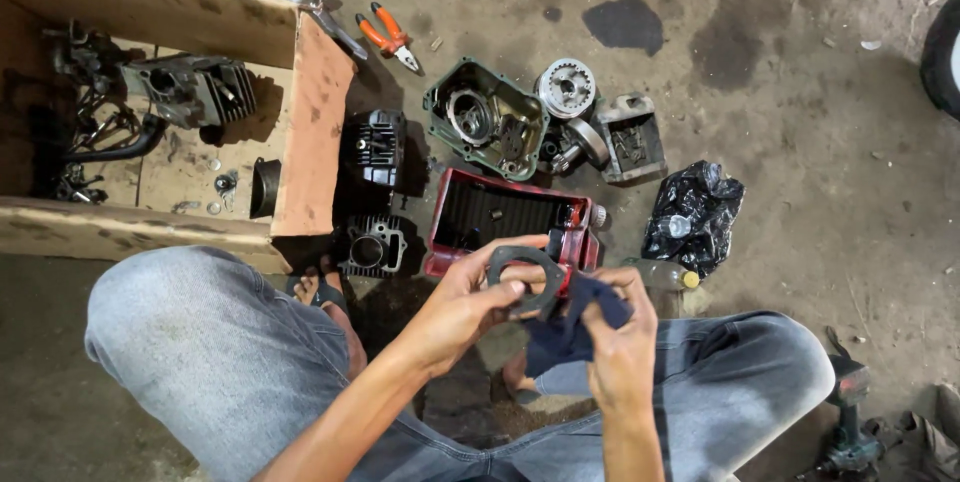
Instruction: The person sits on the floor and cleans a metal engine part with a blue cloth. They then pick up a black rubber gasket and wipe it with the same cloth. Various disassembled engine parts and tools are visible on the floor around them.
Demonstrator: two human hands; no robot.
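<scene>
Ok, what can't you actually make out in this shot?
Head view only:
- Gasket: lower edge hidden by left hand.
- Rag: part covered by right hand.
- Box: cut off by left frame edge; parts inside lie in shadow.
- Tyre: cut by right edge.
- Drill: dark, cut by bottom edge.

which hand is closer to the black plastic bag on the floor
Right. The right hand, gripping a dark blue rag, sits just below and left of the black plastic bag. The left hand, holding a flat dark gasket, is farther left.
</scene>
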